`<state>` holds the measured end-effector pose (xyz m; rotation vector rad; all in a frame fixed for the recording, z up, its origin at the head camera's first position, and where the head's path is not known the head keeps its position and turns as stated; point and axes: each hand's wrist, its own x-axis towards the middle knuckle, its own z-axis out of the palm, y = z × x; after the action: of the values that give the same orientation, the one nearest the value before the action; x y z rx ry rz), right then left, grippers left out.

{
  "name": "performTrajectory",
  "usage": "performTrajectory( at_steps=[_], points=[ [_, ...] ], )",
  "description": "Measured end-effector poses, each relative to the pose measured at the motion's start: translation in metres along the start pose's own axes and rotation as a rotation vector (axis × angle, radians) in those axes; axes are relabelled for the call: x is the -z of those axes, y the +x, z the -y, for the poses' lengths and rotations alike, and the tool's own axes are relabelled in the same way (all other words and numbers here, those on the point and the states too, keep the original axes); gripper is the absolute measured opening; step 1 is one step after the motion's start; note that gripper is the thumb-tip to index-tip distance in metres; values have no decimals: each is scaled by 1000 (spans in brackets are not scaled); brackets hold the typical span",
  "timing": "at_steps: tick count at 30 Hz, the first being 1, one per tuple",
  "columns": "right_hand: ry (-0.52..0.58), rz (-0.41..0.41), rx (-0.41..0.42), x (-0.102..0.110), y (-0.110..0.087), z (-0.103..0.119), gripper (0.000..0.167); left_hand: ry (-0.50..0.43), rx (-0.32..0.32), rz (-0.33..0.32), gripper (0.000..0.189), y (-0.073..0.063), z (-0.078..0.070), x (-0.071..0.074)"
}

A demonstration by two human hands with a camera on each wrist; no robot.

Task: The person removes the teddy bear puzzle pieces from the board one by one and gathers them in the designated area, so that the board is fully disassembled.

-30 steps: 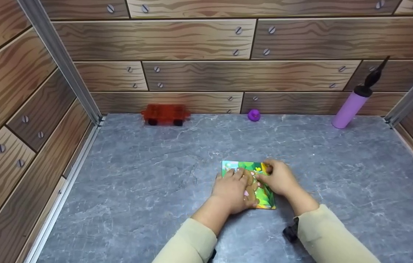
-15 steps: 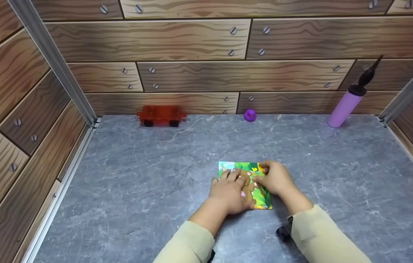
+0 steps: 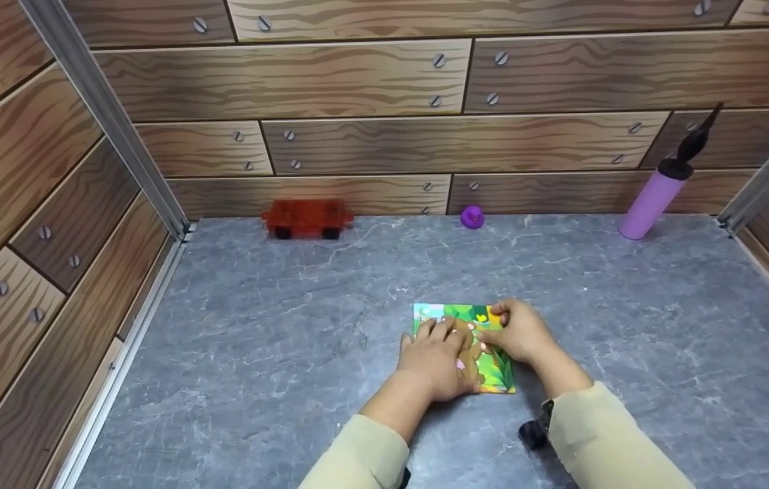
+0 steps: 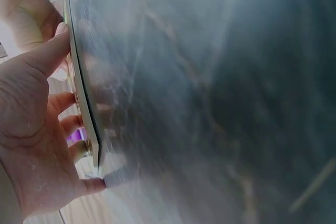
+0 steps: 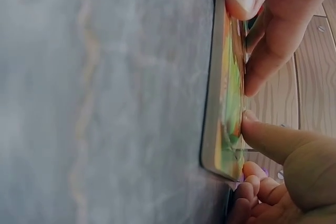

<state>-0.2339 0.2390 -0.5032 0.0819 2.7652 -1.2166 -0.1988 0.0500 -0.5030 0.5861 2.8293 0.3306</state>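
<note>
A thin puzzle board (image 3: 495, 375) with a brown bear on a green scene lies flat on the grey marbled table in the head view. My left hand (image 3: 431, 363) rests across its left half, fingers spread, covering part of the bear. In the left wrist view its thumb (image 4: 62, 31) touches the board's edge and the little finger (image 4: 93, 184) reaches the table. My right hand (image 3: 524, 334) grips the board at the far right corner. Seen from the right wrist, that thumb (image 5: 257, 128) presses on the picture while the other fingers (image 5: 251, 187) curl at the corner.
Along the back wall stand a red translucent toy wagon base (image 3: 308, 216), a small purple rubber duck (image 3: 472, 216) and a purple hand pump (image 3: 653, 200) with a black top. Wood-patterned walls (image 3: 364, 146) enclose the back and sides.
The whole head view shifts slightly as the camera moves. Both hands keep nearly the same place on the puzzle board.
</note>
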Motion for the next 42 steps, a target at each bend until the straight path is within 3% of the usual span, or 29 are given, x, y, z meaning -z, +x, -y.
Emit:
performTrajectory(
  at_steps=[7, 16, 24, 33, 42],
  points=[
    [14, 13, -22, 1, 2, 1, 51, -1, 3, 9, 87, 0, -1, 5],
    [33, -45, -5, -3, -4, 2, 49, -22, 10, 15, 84, 0, -2, 5],
    [76, -71, 44, -4, -6, 2, 67, -30, 8, 7, 84, 2, 1, 2],
    [95, -20, 146, 0, -8, -8, 54, -34, 4, -19, 83, 6, 4, -9],
    [74, -29, 150, 2, -5, -12, 50, -34, 6, -6, 84, 5, 3, -6]
  ],
)
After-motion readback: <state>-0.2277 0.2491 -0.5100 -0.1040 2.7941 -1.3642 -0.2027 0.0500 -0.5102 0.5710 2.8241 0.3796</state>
